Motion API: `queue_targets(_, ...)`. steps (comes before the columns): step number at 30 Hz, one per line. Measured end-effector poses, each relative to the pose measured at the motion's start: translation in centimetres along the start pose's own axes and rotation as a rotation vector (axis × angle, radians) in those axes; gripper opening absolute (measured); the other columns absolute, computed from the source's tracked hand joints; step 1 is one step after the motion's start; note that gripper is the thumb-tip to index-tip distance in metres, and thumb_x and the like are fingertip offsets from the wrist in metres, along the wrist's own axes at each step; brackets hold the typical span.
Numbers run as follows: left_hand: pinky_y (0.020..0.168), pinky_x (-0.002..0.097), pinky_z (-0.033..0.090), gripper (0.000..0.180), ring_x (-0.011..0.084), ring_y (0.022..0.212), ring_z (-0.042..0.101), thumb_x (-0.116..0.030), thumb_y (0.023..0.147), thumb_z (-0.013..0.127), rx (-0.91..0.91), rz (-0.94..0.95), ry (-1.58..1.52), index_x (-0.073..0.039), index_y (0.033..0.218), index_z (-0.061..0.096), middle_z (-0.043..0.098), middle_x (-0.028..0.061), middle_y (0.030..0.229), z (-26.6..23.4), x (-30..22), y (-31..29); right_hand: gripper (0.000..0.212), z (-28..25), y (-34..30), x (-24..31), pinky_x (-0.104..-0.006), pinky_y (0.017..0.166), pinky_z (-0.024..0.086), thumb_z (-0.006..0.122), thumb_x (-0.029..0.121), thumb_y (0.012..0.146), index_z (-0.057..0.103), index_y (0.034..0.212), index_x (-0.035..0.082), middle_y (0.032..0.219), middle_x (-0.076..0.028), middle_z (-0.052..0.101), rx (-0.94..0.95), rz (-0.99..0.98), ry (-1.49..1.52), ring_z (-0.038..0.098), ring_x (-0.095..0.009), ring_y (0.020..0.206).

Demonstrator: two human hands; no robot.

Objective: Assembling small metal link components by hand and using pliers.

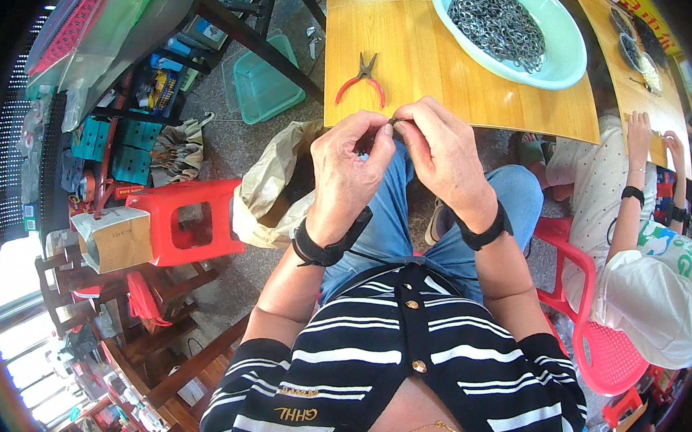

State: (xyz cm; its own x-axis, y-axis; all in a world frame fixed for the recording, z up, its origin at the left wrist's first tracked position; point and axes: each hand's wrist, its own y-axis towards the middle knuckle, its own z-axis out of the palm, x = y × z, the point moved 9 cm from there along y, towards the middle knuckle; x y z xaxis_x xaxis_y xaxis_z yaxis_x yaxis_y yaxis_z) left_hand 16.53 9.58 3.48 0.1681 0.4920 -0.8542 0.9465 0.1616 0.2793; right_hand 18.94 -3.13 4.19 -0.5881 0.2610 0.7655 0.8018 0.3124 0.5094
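At the near edge of the yellow wooden table [463, 108], my left hand [349, 157] and my right hand [445, 152] meet fingertip to fingertip. Both are closed in a pinch on a small dark piece [393, 122], mostly hidden by the fingers; its kind cannot be made out. Just beyond my left hand lie pliers [362, 78] with red handles, their jaws pointing away from me. A pale green basin [566, 47] stands farther back to the right, holding a heap of dark metal rings [496, 27].
On my right another person's hands [640, 135] rest at a second table [617, 66]. A red plastic stool [191, 222] stands left, beside a beige sack [272, 192]. A green plastic crate [267, 80] sits on the floor by dark table legs. Pink chair [586, 302] at right.
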Motion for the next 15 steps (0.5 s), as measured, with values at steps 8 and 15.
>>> queue_targets(8,0.054,0.0268,0.046,0.007,0.0157,0.056,0.057,0.001,0.075,0.063,-0.046,0.176,0.096,-0.001,0.082,0.060,0.058,0.0100,0.068,-0.3,-2.1,-0.2,0.009,-0.2,-0.5,0.5,-0.0369,0.057,0.046,0.060,-0.002,0.077,0.057,0.084,0.000,0.075,-0.014,0.055,-0.092,0.014,-0.002,0.057,-0.032,0.066)
queue_targets(15,0.054,0.0253,0.043,0.005,0.0104,0.056,0.052,-0.002,0.079,0.062,0.047,0.057,0.034,-0.001,0.083,0.060,0.057,0.0059,0.065,-0.1,-2.4,-0.1,0.014,-1.1,-0.9,1.0,-0.0335,0.057,0.047,0.062,-0.005,0.075,0.059,0.087,0.000,0.076,-0.013,0.057,-0.184,-0.098,0.021,0.059,-0.029,0.066)
